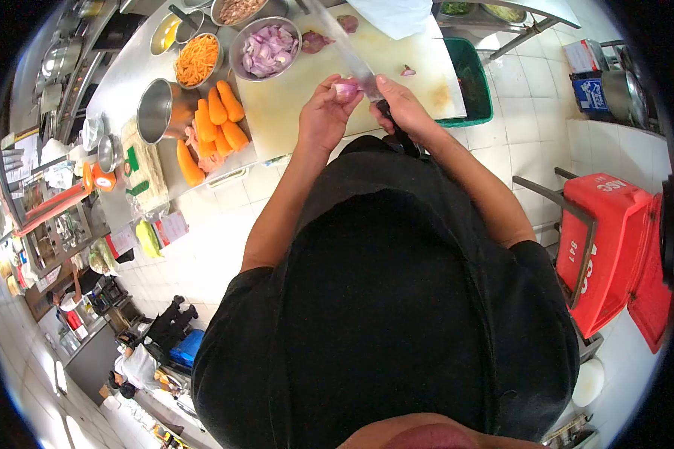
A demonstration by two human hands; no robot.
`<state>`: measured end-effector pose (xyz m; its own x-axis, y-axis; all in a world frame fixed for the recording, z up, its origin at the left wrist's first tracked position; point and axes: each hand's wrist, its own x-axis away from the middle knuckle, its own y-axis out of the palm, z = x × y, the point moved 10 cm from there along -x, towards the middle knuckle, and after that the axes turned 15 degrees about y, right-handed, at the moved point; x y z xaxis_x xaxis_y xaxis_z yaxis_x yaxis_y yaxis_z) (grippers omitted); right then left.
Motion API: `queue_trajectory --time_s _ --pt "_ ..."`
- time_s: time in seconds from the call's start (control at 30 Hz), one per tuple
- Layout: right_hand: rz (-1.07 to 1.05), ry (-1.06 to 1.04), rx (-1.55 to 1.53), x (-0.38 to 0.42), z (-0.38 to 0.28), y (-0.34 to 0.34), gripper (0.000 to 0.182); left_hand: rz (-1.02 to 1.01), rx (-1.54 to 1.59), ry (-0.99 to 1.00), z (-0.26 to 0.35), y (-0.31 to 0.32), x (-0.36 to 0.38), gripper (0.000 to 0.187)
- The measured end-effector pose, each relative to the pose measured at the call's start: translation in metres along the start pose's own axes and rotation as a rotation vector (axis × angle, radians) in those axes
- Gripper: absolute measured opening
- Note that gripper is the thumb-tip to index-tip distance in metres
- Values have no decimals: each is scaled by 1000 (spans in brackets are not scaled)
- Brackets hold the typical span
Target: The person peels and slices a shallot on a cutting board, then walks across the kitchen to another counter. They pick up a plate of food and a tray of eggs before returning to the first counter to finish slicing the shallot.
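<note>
In the head view, the left hand (323, 112) is closed around a purple onion (345, 91), pinching it in the fingers above the near part of the pale cutting board (277, 112). The right hand (406, 108) grips a knife (346, 52) by its black handle, the blade slanting up and to the left over the board. The heel of the blade is right beside the onion; whether the edge touches it is hard to tell from this angle.

Farther up the board lie two dark-skinned onion pieces (315, 41), and a small scrap (408, 71) sits to the right of the blade. Left of the knife, a metal bowl of cut onion (264, 49) stands next to a bowl of shredded carrot (198, 60). Whole peeled carrots (221, 112) are heaped on the steel counter (118, 86) beside the board, near a steel pot (154, 112). A clear package (144, 176) lies farther left. To the right, a green bin (481, 93) stands below the board's edge, and a red bin (603, 251) is well apart from it.
</note>
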<state>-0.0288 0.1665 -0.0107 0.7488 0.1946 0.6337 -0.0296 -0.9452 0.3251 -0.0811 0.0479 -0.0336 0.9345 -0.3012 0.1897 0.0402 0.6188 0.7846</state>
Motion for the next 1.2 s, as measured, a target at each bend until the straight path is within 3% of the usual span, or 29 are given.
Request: queue_trajectory --time_s 0.1,0.3,0.4,0.6,1.0,1.2 --pt "138 47 38 2 10 -18 51 18 60 -8 -2 -1 9 27" --pt "168 14 188 6 5 -17 64 28 52 -20 6 -9 6 25" --pt "53 -131 230 15 -14 6 62 -18 5 -19 8 -4 6 28" --pt "-105 -143 78 20 -38 32 60 -61 -163 38 12 -2 5 37" --pt "-44 -246 264 2 -23 28 51 -33 -180 84 26 13 16 34" --pt "85 -601 508 22 -44 33 48 -55 -203 83 27 19 21 31"
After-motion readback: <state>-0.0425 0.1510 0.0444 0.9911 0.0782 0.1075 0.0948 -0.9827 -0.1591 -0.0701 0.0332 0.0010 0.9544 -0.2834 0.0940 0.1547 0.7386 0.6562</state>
